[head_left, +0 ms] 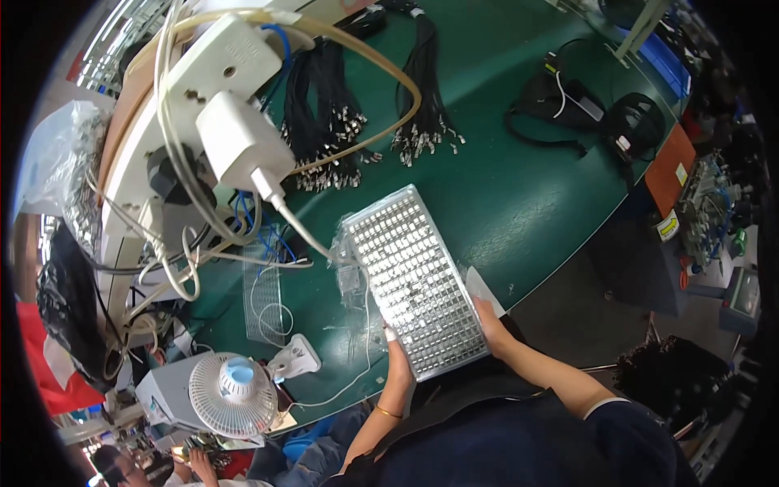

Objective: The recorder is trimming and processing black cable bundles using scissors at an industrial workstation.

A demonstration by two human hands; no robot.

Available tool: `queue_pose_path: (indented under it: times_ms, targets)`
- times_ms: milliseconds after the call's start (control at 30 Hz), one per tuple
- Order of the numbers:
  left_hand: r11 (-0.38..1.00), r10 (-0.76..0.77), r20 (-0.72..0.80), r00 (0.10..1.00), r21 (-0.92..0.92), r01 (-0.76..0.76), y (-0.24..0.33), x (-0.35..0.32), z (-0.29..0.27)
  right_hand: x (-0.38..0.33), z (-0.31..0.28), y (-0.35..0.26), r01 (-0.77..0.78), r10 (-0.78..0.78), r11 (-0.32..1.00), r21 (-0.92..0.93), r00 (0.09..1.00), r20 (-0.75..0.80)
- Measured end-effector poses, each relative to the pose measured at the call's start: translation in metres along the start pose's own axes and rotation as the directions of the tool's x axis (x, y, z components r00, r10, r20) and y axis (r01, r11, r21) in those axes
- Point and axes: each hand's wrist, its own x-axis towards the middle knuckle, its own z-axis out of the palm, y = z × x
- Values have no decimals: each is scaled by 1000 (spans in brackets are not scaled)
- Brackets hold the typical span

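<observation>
A long clear plastic tray (pixel 410 272) with a grid of several small silvery parts lies tilted over the near edge of a green table (pixel 503 187). My left hand (pixel 398 357) grips the tray's near left edge, a white cot on one fingertip. My right hand (pixel 491 325) holds its near right edge, with a small white piece (pixel 484 290) beside it. Both forearms come in from below; a thin bangle (pixel 388 412) is on the left wrist.
Bundles of black cables with metal ends (pixel 333 122) lie farther back. A white power strip with a plugged white adapter (pixel 239 142) and tangled cords hangs at left. A small white fan (pixel 234 394) stands lower left. Black straps (pixel 568 105) lie at right. Another person's dark hair (pixel 673 377) shows lower right.
</observation>
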Motion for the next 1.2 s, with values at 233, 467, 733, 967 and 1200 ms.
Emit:
queue_pose_path:
  times_ms: [233, 467, 733, 967, 1200]
  targets:
    - [996, -84, -53, 995, 4, 84, 17, -28, 47, -1, -13, -31, -78, 79, 992, -98, 997, 3]
    - [987, -161, 97, 982, 30, 159, -29, -5, 51, -6, -53, -71, -109, 120, 926, -363, 993, 8]
    - [958, -287, 267, 920, 87, 273, -66, 5, 118, -37, -143, -103, -158, 152, 986, -45, 981, -120]
    - [872, -449, 338, 827, 366, 324, -39, 6, 283, -73, -242, -184, -145, 198, 926, 349, 972, -124]
    - [907, -356, 482, 801, 385, 171, -90, 86, 376, -40, -345, -210, -92, 248, 831, 548, 944, -219]
